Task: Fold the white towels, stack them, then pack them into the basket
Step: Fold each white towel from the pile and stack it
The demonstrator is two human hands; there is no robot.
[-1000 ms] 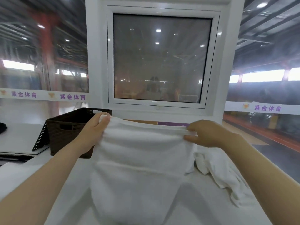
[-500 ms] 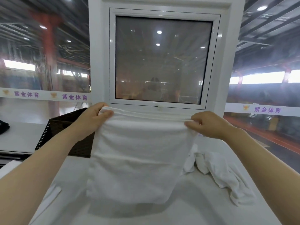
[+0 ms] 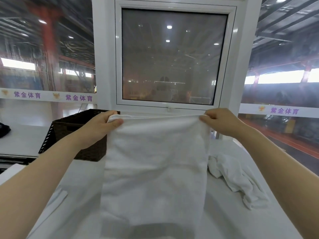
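Lifted higher than before, the white towel (image 3: 155,163) hides the basket's (image 3: 76,135) right side; left hand (image 3: 101,125) and right hand (image 3: 222,123) pinch its top corners.

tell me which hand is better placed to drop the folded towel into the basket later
Likely the left hand. It pinches the held towel at its left corner right in front of the brown basket. The right hand pinches the far corner, nearer the crumpled towel.
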